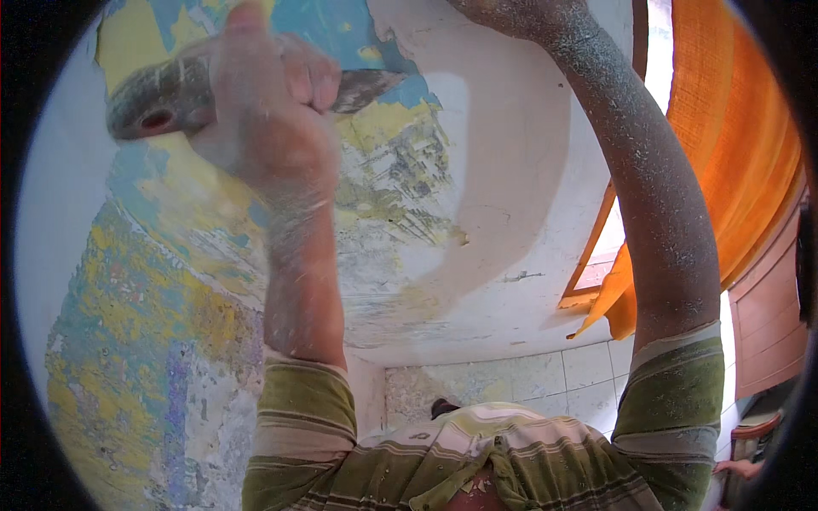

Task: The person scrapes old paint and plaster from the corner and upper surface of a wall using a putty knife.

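Note:
My left hand [275,121], blurred, is shut around a scraper [160,102] with a dark, worn handle that has a hole near its end. Its dark blade [367,89] points right, close to the wall [409,160]. Yellow and blue paint is partly stripped there, with scratch marks over a pale base. My right hand [505,14] reaches up beside the bare, pale part of the wall. Only its wrist end shows; the fingers lie beyond the top edge. White dust and flakes cover my right forearm.
An orange curtain [728,160] hangs at a window [601,255] on the right, behind my right arm. Light square tiles [537,377] and a dark shoe [444,407] show low down. Part of a wooden chair [757,428] stands at the lower right.

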`<state>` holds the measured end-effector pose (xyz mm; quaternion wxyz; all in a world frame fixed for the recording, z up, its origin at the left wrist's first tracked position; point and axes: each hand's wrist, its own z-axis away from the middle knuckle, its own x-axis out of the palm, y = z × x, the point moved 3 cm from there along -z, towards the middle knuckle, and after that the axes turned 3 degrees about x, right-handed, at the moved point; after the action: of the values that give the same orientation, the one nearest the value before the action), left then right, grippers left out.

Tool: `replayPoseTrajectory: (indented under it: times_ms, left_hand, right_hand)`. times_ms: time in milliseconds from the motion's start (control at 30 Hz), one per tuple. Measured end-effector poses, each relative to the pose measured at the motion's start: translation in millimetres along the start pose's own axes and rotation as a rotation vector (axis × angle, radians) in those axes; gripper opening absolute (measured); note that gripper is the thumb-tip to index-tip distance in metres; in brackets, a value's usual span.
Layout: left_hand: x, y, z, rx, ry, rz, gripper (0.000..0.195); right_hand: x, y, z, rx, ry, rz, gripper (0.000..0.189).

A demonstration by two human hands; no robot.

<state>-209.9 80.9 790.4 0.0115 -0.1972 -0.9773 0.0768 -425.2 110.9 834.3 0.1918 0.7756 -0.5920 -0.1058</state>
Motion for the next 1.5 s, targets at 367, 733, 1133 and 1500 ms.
replayPoseTrajectory:
  times_ms: [367,733,1133,1500]
  left_hand:
    - [10,-24,26,-0.748,0.318,0.348,0.039]
    - [21,-4,-26,-0.276,0.114,-0.123,0.024]
    - [18,-6,-116,-0.295,0.296,-0.201,0.032]
    - [21,23,-154,-0.196,0.314,-0.032,0.030]
  right_hand:
    - [-7,1,1,-0.006,-0.066,0.042,0.033]
    - [-9,6,-6,0.033,-0.038,0.068,0.037]
    - [-13,10,-3,0.120,0.008,-0.007,0.029]
    - [-33,17,2,-0.025,-0.147,0.123,0.035]
